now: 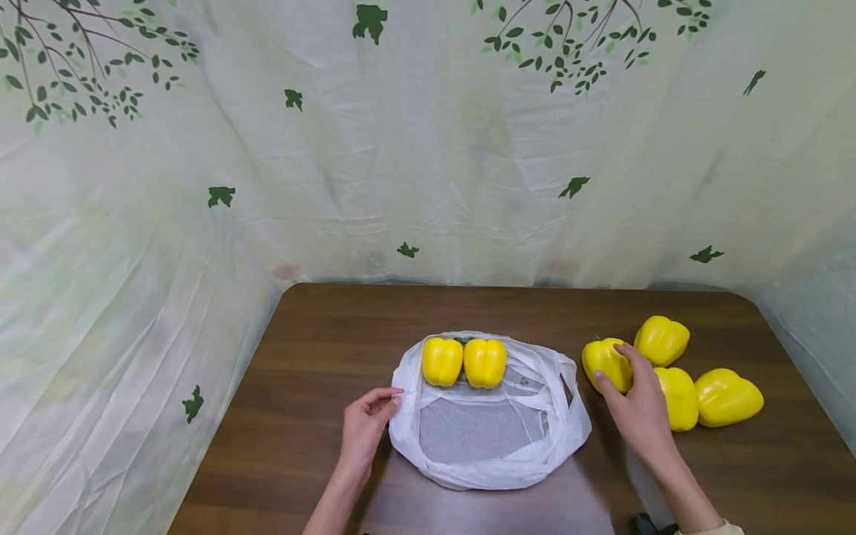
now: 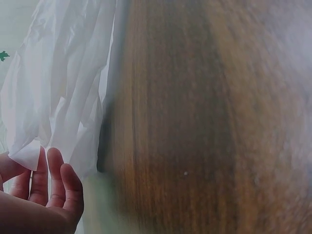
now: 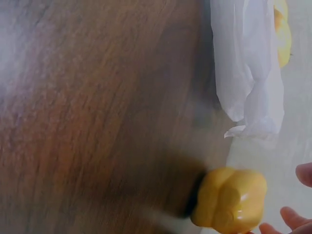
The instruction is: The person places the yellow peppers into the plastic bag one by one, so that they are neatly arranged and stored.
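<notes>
A white plastic bag (image 1: 488,472) lies with its mouth spread open on the table, two yellow bell peppers (image 1: 442,362) side by side at its far rim. My left hand (image 1: 366,423) pinches the bag's left edge between thumb and fingers; the left wrist view shows the bag's thin film (image 2: 63,97) caught there. On the right, my right hand (image 1: 640,409) is over a yellow bell pepper (image 1: 598,364), thumb and fingers spread. In the right wrist view this pepper (image 3: 231,200) sits by the fingertips, with the thumb apart from it.
Three more yellow bell peppers (image 1: 662,340) lie grouped behind and right of my right hand. The brown wooden table (image 1: 321,334) ends at a pale curtain (image 1: 455,163) printed with leaves. A small black object (image 1: 645,524) shows at the bottom edge near my right forearm.
</notes>
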Available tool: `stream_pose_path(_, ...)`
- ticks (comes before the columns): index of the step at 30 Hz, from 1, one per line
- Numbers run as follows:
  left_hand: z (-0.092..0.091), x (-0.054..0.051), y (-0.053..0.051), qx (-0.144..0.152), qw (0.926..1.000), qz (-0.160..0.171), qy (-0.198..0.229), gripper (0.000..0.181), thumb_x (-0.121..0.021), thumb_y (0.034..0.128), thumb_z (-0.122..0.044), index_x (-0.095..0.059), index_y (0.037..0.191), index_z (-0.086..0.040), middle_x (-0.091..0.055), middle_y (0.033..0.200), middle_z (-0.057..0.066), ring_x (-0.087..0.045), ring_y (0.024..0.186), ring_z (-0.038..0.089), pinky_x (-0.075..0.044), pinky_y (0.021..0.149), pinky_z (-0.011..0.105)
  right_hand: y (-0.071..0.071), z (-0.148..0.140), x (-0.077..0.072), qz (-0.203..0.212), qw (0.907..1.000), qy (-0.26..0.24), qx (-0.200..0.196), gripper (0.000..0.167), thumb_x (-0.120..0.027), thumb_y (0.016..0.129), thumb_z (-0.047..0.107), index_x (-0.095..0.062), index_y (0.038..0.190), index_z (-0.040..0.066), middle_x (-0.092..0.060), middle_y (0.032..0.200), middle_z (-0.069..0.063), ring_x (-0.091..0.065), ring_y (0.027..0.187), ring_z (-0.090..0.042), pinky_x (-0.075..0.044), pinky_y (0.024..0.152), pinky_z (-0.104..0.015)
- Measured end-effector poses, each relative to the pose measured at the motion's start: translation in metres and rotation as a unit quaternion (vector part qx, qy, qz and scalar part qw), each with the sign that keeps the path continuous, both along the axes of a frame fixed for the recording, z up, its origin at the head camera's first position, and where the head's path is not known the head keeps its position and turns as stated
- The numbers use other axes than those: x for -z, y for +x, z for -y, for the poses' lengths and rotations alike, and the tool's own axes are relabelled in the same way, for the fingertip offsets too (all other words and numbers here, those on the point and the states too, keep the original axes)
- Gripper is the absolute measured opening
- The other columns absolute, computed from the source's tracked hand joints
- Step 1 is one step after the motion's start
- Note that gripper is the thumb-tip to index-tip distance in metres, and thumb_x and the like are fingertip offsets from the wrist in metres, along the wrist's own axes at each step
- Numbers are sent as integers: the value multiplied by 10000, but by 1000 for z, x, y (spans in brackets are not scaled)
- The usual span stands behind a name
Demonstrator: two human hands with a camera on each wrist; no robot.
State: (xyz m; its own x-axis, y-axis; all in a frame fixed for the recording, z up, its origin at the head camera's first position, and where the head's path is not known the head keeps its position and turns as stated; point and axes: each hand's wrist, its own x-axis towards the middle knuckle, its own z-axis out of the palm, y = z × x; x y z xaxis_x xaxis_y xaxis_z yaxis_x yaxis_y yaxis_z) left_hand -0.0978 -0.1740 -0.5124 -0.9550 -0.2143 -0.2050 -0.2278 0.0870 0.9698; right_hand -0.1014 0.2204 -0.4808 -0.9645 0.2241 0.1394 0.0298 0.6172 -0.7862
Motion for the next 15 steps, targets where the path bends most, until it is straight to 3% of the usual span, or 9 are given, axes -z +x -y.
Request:
stream_pose_path(9, 0, -1, 0, 6, 10000, 60, -2, 178, -684, 911, -97, -735, 1060, -14, -685, 1005, 118, -598, 860, 236, -508, 775, 252, -8, -4, 7, 208, 9997, -121, -30, 624, -599, 972, 228, -329, 1470, -32, -260, 1530, -289, -305, 1342, -497, -279, 1033, -666)
stream_pose_path(15, -1, 1, -1, -30, 10000, 66, 22, 165, -681, 906, -77, -738, 1049, -15, -684, 996, 116, -597, 850, 237, -504, 769, 253, -16, -5, 9, 529, 9984, -181, 70, 716, -585, 981, 299, -232, 1511, -27, -283, 1504, -295, -356, 1276, -476, -314, 1016, -657)
